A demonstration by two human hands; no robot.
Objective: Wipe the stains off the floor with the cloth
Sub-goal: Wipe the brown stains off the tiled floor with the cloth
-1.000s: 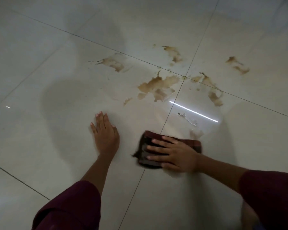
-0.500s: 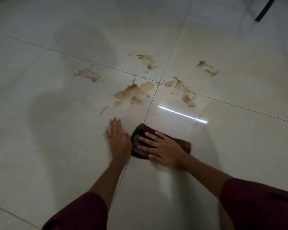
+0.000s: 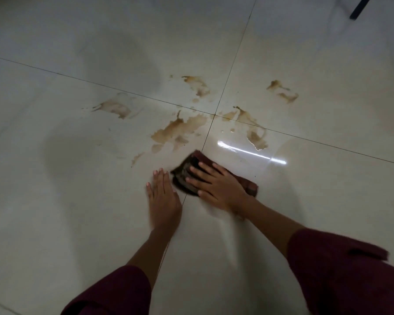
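A dark red cloth (image 3: 198,161) lies flat on the pale glossy tile floor (image 3: 66,212), straddling a grout line. My right hand (image 3: 216,186) presses down on it with fingers spread. My left hand (image 3: 163,198) rests flat on the floor just left of the cloth, touching its edge, and holds nothing. Brown stains spread beyond the cloth: a large one (image 3: 179,130) just past it, one to the left (image 3: 116,108), one further back (image 3: 197,85), one to the right (image 3: 254,133) and a small pair at far right (image 3: 283,92).
A dark slanted bar (image 3: 359,7), perhaps a furniture leg, shows at the top right corner. A bright light reflection (image 3: 250,152) streaks the tile right of the cloth. Grout lines cross near the stains.
My right hand has slid the cloth forward toward the large stain. My left hand has moved right, up against the cloth. The small marks near the cloth are gone.
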